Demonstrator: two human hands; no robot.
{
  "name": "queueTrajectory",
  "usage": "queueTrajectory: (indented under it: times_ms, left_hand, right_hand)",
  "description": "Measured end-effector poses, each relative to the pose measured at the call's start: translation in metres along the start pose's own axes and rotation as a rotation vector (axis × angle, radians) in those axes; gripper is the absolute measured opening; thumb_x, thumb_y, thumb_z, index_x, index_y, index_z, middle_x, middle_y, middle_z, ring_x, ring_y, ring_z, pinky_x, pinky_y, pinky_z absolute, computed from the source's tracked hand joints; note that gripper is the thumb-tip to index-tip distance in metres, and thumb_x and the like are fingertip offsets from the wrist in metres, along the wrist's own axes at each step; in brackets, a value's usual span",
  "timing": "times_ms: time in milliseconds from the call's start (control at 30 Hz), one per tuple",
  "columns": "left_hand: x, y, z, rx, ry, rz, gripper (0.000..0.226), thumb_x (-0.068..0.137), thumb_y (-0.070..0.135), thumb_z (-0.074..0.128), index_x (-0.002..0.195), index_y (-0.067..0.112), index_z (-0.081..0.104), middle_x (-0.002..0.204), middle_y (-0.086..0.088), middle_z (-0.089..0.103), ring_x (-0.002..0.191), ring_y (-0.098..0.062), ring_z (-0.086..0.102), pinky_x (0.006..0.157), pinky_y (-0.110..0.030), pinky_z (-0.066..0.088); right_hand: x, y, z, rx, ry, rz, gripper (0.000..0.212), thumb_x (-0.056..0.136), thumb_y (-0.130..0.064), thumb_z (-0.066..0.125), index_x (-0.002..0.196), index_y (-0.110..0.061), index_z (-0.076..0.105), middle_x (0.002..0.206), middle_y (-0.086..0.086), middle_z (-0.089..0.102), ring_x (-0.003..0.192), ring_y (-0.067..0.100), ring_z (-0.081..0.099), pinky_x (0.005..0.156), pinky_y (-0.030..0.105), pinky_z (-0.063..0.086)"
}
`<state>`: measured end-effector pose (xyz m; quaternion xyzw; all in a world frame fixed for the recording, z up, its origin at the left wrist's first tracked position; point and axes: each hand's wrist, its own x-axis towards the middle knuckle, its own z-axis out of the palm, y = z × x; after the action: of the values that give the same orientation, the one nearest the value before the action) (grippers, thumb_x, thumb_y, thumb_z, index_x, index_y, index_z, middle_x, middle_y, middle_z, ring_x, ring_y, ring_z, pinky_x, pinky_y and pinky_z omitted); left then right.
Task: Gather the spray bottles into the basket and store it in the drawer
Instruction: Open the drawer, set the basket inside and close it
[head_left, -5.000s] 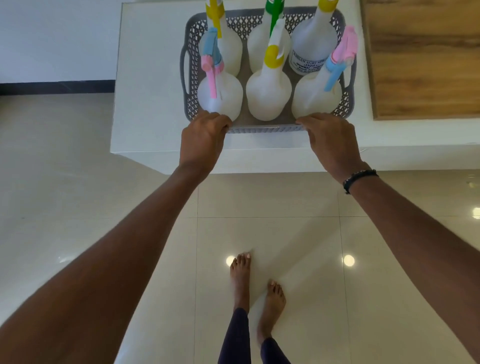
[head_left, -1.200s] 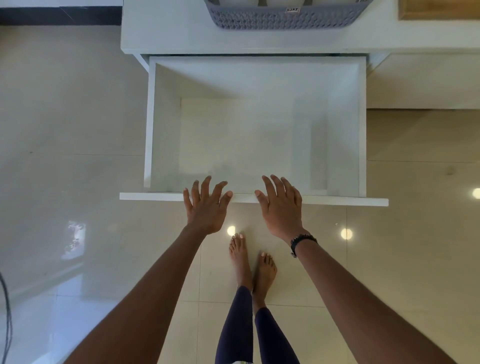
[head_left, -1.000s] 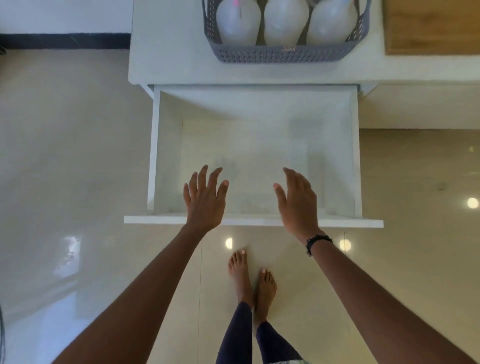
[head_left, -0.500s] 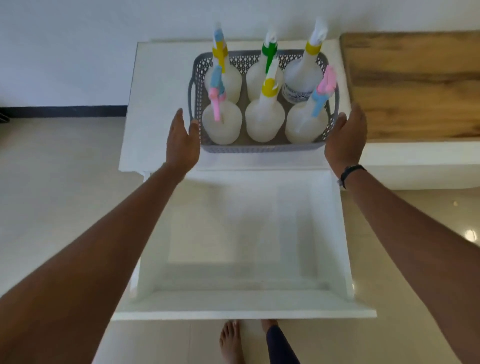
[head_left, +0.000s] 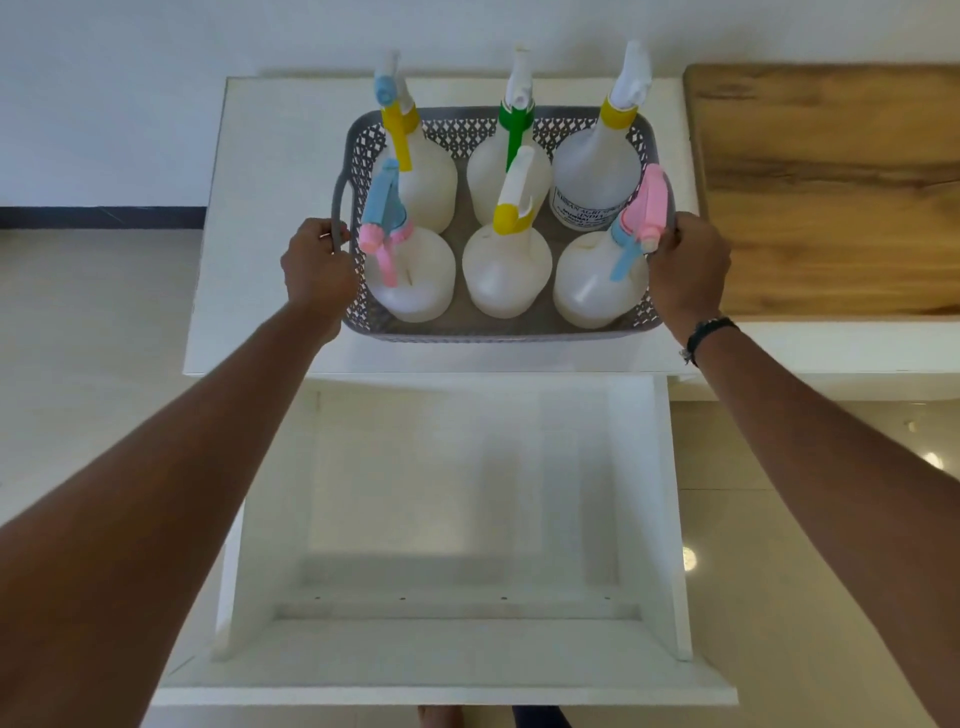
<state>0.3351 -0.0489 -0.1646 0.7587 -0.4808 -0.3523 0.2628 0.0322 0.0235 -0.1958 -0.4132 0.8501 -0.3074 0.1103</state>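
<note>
Left hand clenched around the left handle of the grey basket, fingers curled through the loop; basket resting on the white cabinet top, near its front edge, holding six spray bottles upright in two rows of three; front row from the left: pink-and-blue-headed bottle, yellow-collared bottle with white trigger, blue-and-pink-headed bottle leaning a little toward the right wall; back row from the left: yellow-triggered bottle, green-triggered bottle, labelled bottle with yellow collar; below the cabinet top, white drawer pulled wide open toward the viewer, nothing visible inside; right hand gripping the basket's right side at the rim, handle itself hidden behind the fingers, dark wristband on that wrist; further right, wooden board lying on the adjoining counter, just beside the cabinet top; pale glossy floor tiles on either side.
</note>
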Motion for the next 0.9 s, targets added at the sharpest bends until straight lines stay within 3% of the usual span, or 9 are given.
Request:
queueTrajectory:
  times_ms: [200,300,467,533,600,667,733,900]
  left_hand:
    - [-0.012,-0.005,-0.012,0.014,-0.010,0.011,0.038,0.084,-0.004,0.047,0.118,0.009,0.058,0.119,-0.011,0.063,0.088,-0.016,0.051,0.076,-0.024,0.041]
    - [-0.026,-0.010,-0.024,0.003,-0.024,0.032,0.038,0.085,-0.003,0.048,0.119,0.009,0.057,0.121,-0.009,0.062,0.091,-0.013,0.051,0.078,-0.023,0.042]
    - [-0.065,-0.027,-0.058,-0.013,-0.067,0.060,0.033,0.087,0.002,0.055,0.119,0.008,0.057,0.121,-0.008,0.062,0.097,-0.015,0.055,0.080,-0.024,0.043]
    - [-0.085,-0.037,-0.076,-0.001,-0.084,0.055,0.034,0.086,0.001,0.057,0.120,0.007,0.057,0.119,-0.008,0.062,0.094,-0.014,0.054,0.075,-0.023,0.044]
    - [-0.106,-0.049,-0.095,0.029,-0.111,0.059,0.035,0.085,0.001,0.059,0.120,0.005,0.057,0.111,-0.005,0.061,0.092,-0.014,0.052,0.061,-0.011,0.046]
    - [-0.129,-0.064,-0.113,0.043,-0.130,0.057,0.034,0.085,-0.001,0.061,0.119,0.003,0.058,0.102,-0.002,0.058,0.090,-0.015,0.053,0.049,0.000,0.040]
    - [-0.151,-0.081,-0.129,0.039,-0.135,0.040,0.034,0.083,-0.002,0.062,0.117,0.005,0.060,0.100,-0.001,0.060,0.089,-0.015,0.055,0.052,0.001,0.038]
    - [-0.195,-0.129,-0.148,-0.001,-0.200,-0.044,0.033,0.081,-0.001,0.067,0.112,0.010,0.061,0.100,-0.003,0.063,0.089,-0.017,0.059,0.077,-0.026,0.045]
  right_hand:
    - [-0.023,0.003,-0.006,0.004,0.027,-0.061,0.025,0.091,0.002,0.038,0.074,-0.011,0.051,0.068,0.007,0.047,0.066,0.018,0.041,0.049,0.018,0.021]
    - [-0.040,0.005,-0.014,0.039,0.047,-0.046,0.025,0.092,0.000,0.040,0.071,-0.010,0.051,0.065,0.006,0.048,0.064,0.019,0.042,0.055,0.025,0.028]
    - [-0.094,0.003,-0.042,0.056,0.041,-0.008,0.025,0.091,-0.001,0.041,0.071,-0.015,0.046,0.066,0.004,0.047,0.067,0.019,0.038,0.061,0.029,0.027]
    - [-0.122,0.001,-0.053,0.063,0.026,0.001,0.034,0.090,-0.001,0.041,0.065,-0.023,0.039,0.060,-0.003,0.043,0.067,0.019,0.035,0.061,0.030,0.026]
    - [-0.151,0.001,-0.064,0.072,0.011,0.013,0.043,0.089,-0.001,0.043,0.060,-0.030,0.033,0.056,-0.009,0.038,0.066,0.017,0.035,0.060,0.029,0.026]
    - [-0.181,0.007,-0.073,0.075,-0.001,-0.003,0.037,0.089,0.001,0.046,0.063,-0.024,0.040,0.058,-0.003,0.044,0.062,0.017,0.037,0.057,0.027,0.025]
    - [-0.211,0.013,-0.081,0.069,-0.012,-0.038,0.025,0.089,0.002,0.050,0.070,-0.014,0.052,0.060,0.002,0.048,0.058,0.017,0.040,0.053,0.026,0.025]
    - [-0.275,0.025,-0.096,0.081,-0.060,0.002,0.022,0.093,0.001,0.049,0.079,-0.013,0.058,0.058,-0.009,0.044,0.052,0.006,0.037,0.045,0.011,0.029]
